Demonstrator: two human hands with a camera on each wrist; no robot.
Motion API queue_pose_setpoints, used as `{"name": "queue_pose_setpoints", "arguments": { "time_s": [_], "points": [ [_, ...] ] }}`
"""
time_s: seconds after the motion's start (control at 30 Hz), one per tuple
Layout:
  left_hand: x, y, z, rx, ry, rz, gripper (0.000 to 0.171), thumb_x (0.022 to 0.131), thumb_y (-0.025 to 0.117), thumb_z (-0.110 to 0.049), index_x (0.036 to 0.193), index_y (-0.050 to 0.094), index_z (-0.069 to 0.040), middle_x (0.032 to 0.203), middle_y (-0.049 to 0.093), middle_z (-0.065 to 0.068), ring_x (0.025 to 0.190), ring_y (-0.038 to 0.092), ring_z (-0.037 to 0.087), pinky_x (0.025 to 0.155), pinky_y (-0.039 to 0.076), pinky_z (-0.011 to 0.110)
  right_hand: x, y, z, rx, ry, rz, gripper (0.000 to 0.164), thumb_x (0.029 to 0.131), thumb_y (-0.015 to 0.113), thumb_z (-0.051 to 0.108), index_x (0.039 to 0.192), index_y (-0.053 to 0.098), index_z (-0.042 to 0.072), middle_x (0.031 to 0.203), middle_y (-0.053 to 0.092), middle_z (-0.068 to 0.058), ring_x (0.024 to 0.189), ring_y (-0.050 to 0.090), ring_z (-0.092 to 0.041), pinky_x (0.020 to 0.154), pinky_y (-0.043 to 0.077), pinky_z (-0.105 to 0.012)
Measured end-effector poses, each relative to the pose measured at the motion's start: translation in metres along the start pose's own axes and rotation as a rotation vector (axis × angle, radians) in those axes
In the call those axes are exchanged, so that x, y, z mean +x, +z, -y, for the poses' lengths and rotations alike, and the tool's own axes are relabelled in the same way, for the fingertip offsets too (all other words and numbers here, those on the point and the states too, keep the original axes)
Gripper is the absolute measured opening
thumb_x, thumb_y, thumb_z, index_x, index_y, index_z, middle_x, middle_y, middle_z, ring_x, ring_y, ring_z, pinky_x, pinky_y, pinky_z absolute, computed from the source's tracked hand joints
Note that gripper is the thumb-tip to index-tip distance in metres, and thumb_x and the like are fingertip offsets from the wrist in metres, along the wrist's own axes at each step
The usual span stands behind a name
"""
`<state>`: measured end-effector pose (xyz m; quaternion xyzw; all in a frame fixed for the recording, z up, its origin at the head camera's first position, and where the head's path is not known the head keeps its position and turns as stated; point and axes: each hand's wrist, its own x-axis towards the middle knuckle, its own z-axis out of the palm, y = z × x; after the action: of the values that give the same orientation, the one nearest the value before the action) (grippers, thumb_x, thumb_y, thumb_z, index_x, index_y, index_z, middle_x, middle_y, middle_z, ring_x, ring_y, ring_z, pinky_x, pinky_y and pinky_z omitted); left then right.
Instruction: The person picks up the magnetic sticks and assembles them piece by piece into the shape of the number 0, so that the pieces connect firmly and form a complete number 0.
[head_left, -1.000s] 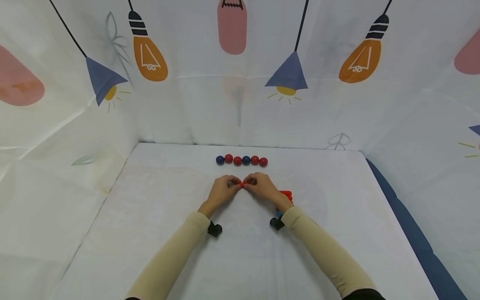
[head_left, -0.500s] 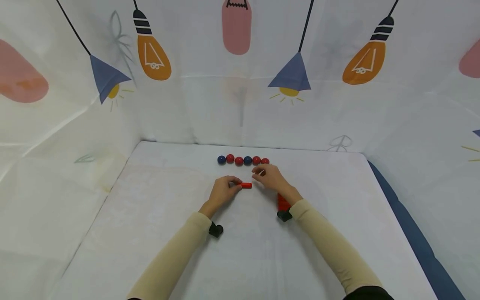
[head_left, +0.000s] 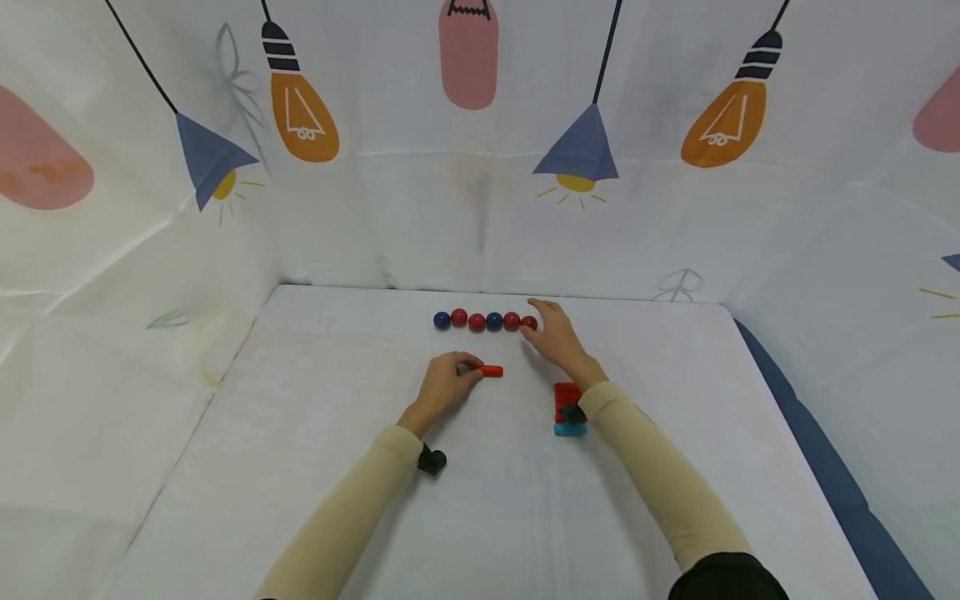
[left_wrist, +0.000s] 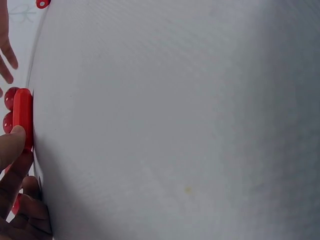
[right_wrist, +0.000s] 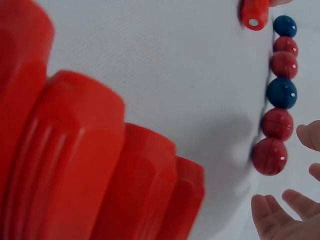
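Note:
My left hand [head_left: 444, 385] pinches a red magnetic rod [head_left: 492, 371] between thumb and fingers, low over the white table. The rod lies crosswise, with its free end toward the right. A pale round tip shows on the rod [right_wrist: 253, 22] in the right wrist view. At the right end of a row of balls, my right hand [head_left: 561, 340] is stretched out with fingers and thumb spread around the last red ball [right_wrist: 270, 156]. In the right wrist view a gap shows between the fingertips [right_wrist: 261, 202] and that ball.
Touching one another in a row are red balls [head_left: 476, 322] and blue balls [head_left: 493, 322]. Several red rods [head_left: 567, 392] lie side by side under the right wrist, with a blue rod [head_left: 570, 430] at their near end. A printed cloth [head_left: 480, 208] stands behind the table.
My right hand has let go of the red rod and moved away to the right and back, to the end of the ball row. My left hand keeps its pinch in the same place.

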<state>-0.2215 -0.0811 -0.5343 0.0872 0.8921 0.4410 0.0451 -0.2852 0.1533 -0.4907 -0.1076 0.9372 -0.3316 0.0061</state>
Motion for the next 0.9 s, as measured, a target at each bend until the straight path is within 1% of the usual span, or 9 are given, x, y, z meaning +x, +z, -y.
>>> {"name": "queue_pose_setpoints", "arguments": {
  "time_s": [0.1, 0.23, 0.3, 0.4, 0.53, 0.6, 0.7, 0.8, 0.9],
  "points": [
    [0.0, 0.0, 0.0, 0.0, 0.004, 0.001, 0.021, 0.096, 0.074, -0.017, 0.116, 0.077, -0.011, 0.116, 0.075, 0.004, 0.098, 0.062, 0.02, 0.089, 0.054, 0.038, 0.004, 0.004, -0.003, -0.021, 0.034, 0.029, 0.06, 0.101, 0.064, 0.021, 0.155, 0.042, 0.005, 0.156, 0.044, -0.023, 0.145, 0.042, -0.039, 0.12, 0.035, -0.052],
    [0.0, 0.0, -0.001, 0.003, 0.006, 0.008, 0.02, 0.096, 0.074, -0.017, 0.115, 0.077, -0.011, 0.116, 0.075, 0.005, 0.098, 0.063, 0.019, 0.089, 0.054, 0.038, 0.009, 0.01, -0.006, -0.062, 0.084, 0.058, 0.054, 0.102, 0.062, 0.021, 0.152, 0.047, 0.007, 0.152, 0.05, -0.021, 0.141, 0.047, -0.037, 0.118, 0.038, -0.05],
    [0.0, 0.0, -0.002, 0.0, 0.007, 0.009, 0.02, 0.096, 0.074, -0.016, 0.115, 0.077, -0.011, 0.116, 0.076, 0.005, 0.097, 0.063, 0.019, 0.088, 0.054, 0.038, 0.01, 0.012, -0.006, -0.076, 0.082, 0.059, 0.05, 0.102, 0.062, 0.019, 0.149, 0.05, 0.005, 0.148, 0.053, -0.023, 0.136, 0.051, -0.038, 0.116, 0.041, -0.05],
    [-0.001, 0.0, -0.002, 0.001, 0.005, 0.002, 0.02, 0.095, 0.074, -0.016, 0.115, 0.077, -0.011, 0.115, 0.076, 0.005, 0.095, 0.063, 0.019, 0.086, 0.054, 0.037, 0.01, 0.013, -0.006, -0.068, 0.076, 0.061, 0.048, 0.103, 0.061, 0.017, 0.148, 0.051, 0.005, 0.143, 0.056, -0.024, 0.131, 0.054, -0.038, 0.114, 0.043, -0.05],
    [-0.002, 0.0, -0.002, 0.012, -0.001, 0.004, 0.02, 0.095, 0.075, -0.016, 0.114, 0.078, -0.011, 0.114, 0.076, 0.004, 0.094, 0.062, 0.019, 0.085, 0.053, 0.035, 0.007, 0.014, -0.005, -0.053, 0.068, 0.071, 0.05, 0.103, 0.059, 0.017, 0.151, 0.048, 0.006, 0.142, 0.057, -0.025, 0.131, 0.054, -0.039, 0.114, 0.043, -0.052],
    [-0.002, 0.0, -0.002, 0.012, -0.002, 0.004, 0.02, 0.095, 0.075, -0.015, 0.114, 0.078, -0.011, 0.114, 0.076, 0.004, 0.095, 0.062, 0.019, 0.086, 0.053, 0.036, 0.007, 0.015, -0.004, -0.061, 0.059, 0.065, 0.05, 0.103, 0.058, 0.018, 0.151, 0.049, 0.007, 0.141, 0.057, -0.025, 0.129, 0.055, -0.039, 0.113, 0.043, -0.052],
    [-0.002, 0.0, -0.003, 0.003, 0.002, -0.003, 0.02, 0.095, 0.075, -0.014, 0.114, 0.078, -0.011, 0.114, 0.076, 0.005, 0.096, 0.062, 0.02, 0.087, 0.054, 0.037, 0.007, 0.016, -0.002, -0.077, 0.056, 0.042, 0.046, 0.103, 0.057, 0.016, 0.147, 0.053, 0.004, 0.137, 0.06, -0.025, 0.124, 0.057, -0.038, 0.111, 0.046, -0.051],
    [-0.002, -0.001, -0.004, -0.007, 0.003, -0.006, 0.02, 0.095, 0.075, -0.014, 0.114, 0.078, -0.01, 0.114, 0.076, 0.005, 0.096, 0.062, 0.02, 0.087, 0.054, 0.037, 0.008, 0.016, -0.002, -0.099, 0.078, 0.036, 0.042, 0.104, 0.056, 0.013, 0.144, 0.055, 0.002, 0.134, 0.061, -0.024, 0.12, 0.057, -0.036, 0.109, 0.047, -0.048],
    [-0.002, -0.002, -0.004, -0.006, 0.007, -0.01, 0.02, 0.095, 0.074, -0.014, 0.114, 0.078, -0.011, 0.114, 0.076, 0.005, 0.095, 0.062, 0.019, 0.087, 0.053, 0.037, 0.007, 0.014, -0.003, -0.097, 0.101, 0.05, 0.04, 0.104, 0.054, 0.011, 0.143, 0.055, 0.001, 0.134, 0.061, -0.024, 0.12, 0.057, -0.036, 0.11, 0.048, -0.048]
  ]
}}
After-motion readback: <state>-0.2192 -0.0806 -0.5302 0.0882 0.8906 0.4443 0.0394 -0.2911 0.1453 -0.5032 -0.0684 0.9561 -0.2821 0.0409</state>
